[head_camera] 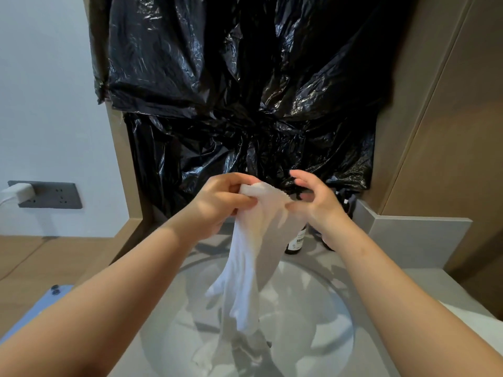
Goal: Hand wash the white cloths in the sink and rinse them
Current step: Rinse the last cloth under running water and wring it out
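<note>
Above the round grey sink [329, 338], the white cloth [253, 257] hangs in a long, twisted drape, its upper end lifted clear of the basin and its lower end trailing down into the bowl, where the folds blur together. The left hand [220, 202] grips the bunched top of the cloth, fingers curled round it and the thumb pressed against the fabric. The right hand [319, 205] meets the cloth's other upper edge just beside the left; its thumb and lower fingers pinch the thin, half-transparent corner, while the forefinger stands raised and loosely bent above, though motion blur softens that contact. Both forearms reach in from the bottom corners, bare. Behind the right wrist a dark bottle [296, 242] with a pale label stands on the grey countertop [424, 284] at the back of the sink, partly hidden by the cloth. Crinkled black plastic sheeting [245, 91] covers the wall above the sink, framed by wooden panels [449, 131]. On the white wall to the left sits a grey socket plate [54, 195] with a white plug [23, 192] in it.
</note>
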A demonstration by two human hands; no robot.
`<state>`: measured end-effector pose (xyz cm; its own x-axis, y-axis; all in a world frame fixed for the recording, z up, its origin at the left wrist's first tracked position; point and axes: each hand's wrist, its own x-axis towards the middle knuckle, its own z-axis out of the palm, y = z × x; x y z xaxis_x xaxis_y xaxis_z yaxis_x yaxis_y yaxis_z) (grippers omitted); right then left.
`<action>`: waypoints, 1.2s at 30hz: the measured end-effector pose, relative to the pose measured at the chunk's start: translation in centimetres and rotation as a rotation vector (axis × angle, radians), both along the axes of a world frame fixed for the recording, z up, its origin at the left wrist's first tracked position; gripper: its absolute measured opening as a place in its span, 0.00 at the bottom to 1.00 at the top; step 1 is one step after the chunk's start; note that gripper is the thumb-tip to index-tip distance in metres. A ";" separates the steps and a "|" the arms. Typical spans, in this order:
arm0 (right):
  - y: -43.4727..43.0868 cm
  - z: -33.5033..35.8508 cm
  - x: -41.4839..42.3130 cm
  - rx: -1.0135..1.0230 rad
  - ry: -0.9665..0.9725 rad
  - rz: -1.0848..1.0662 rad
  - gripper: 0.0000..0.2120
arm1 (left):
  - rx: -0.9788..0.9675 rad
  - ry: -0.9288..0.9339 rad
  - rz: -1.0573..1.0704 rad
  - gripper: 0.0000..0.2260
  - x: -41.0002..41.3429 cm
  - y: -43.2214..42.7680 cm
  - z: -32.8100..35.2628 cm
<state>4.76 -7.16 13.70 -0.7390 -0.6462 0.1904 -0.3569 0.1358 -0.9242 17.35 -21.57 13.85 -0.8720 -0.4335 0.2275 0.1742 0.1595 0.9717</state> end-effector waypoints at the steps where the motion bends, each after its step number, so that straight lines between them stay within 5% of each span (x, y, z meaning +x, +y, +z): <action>1: 0.2 -0.5 -0.4 0.080 0.058 0.060 0.33 | 0.045 0.020 -0.068 0.14 0.2 -0.2 0.3; 3: 0.3 -1.4 -0.5 0.212 0.046 0.223 0.37 | 0.102 0.059 -0.148 0.15 0.5 -0.9 1.0; 5: 0.3 -1.6 -0.7 0.281 0.056 0.199 0.26 | 0.130 0.102 -0.140 0.16 0.8 -1.4 1.7; 11: 0.3 1.4 0.5 -0.089 -0.198 0.191 0.17 | 0.320 0.218 0.033 0.16 1.3 -2.5 1.1; 17: -0.4 3.8 1.9 -0.196 -0.246 0.297 0.06 | 0.287 -0.286 -0.226 0.38 2.0 -2.5 -3.5; 22: -0.3 4.7 0.9 -0.212 -0.392 0.242 0.03 | 0.350 -0.291 -0.210 0.19 1.5 -1.6 -5.4; 27: 0.8 1.3 -1.0 -0.556 -0.830 0.120 0.22 | 0.574 -0.113 -0.206 0.19 0.1 -0.1 -3.1; 32: 1.2 -5.0 0.6 -0.321 -1.005 0.218 0.34 | 0.623 -0.134 -0.166 0.17 -1.2 0.7 -0.8; 36: 1.2 -6.1 1.0 -0.084 -0.827 0.262 0.14 | 0.562 -0.135 -0.224 0.15 -0.3 -0.2 -0.9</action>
